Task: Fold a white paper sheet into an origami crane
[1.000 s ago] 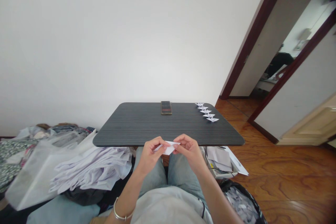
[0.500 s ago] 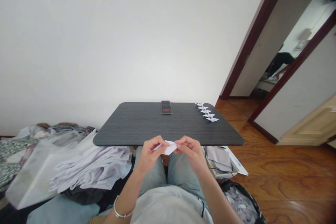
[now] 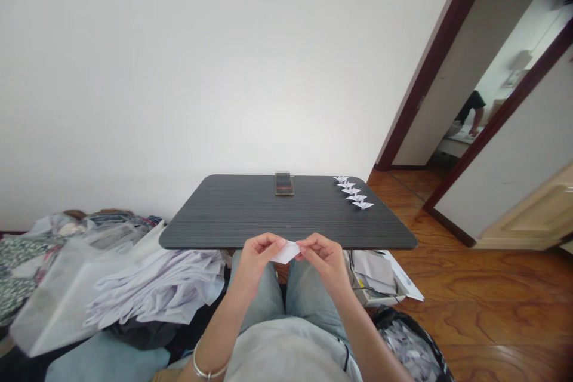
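a tight grip is held by the left hand (image 3: 259,258) on one folded piece of white paper (image 3: 286,252), which is pinched from the other side by the right hand (image 3: 324,259), also gripping it, just in front of the edge of a dark desk (image 3: 215,221). one phone (image 3: 284,185) and, farther right, five paper cranes (image 3: 353,190) are lined up on it.

The folded paper (image 3: 286,252) is white, the tabletop (image 3: 224,215) streaked dark grey.
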`<state>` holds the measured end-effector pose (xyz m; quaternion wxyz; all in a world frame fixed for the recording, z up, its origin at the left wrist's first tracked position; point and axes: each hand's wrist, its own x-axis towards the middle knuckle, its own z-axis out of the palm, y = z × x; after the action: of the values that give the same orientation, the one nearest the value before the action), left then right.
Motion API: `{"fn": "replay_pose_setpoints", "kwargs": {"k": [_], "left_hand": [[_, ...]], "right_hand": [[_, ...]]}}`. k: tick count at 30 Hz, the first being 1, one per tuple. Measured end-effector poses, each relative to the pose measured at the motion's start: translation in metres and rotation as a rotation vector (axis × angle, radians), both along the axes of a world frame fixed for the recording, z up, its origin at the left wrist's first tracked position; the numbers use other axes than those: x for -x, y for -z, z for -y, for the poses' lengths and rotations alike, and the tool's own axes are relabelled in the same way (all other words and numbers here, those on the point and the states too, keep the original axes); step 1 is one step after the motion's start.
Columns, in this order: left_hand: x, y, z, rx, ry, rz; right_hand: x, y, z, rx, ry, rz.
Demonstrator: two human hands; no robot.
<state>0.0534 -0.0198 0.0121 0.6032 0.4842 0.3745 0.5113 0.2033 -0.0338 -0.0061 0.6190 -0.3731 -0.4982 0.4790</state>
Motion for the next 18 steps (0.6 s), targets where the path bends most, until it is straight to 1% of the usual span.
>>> {"fn": "replay_pose_setpoints", "kwargs": {"k": [4, 8, 13, 18], "left_hand": [[0.0004, -0.0014, 0.0007, 0.045, 0.031, 0.044], [0.0017, -0.0032, 0.0016, 0.04, 0.016, 0.015], [0.0041, -0.0032, 0.0011, 0.039, 0.003, -0.021], [0.0019, -0.0038, 0.0021, 0.007, 0.025, -0.043]], "right_hand": [[0.0005, -0.001, 0.0015, -0.013, 0.0, 0.01], [0.0012, -0.0024, 0.0022, -0.016, -0.004, -0.003], [0.0012, -0.002, 0.0019, -0.025, -0.008, 0.028], [0.003, -0.0024, -0.0019, 0.001, -0.073, 0.046]]}}
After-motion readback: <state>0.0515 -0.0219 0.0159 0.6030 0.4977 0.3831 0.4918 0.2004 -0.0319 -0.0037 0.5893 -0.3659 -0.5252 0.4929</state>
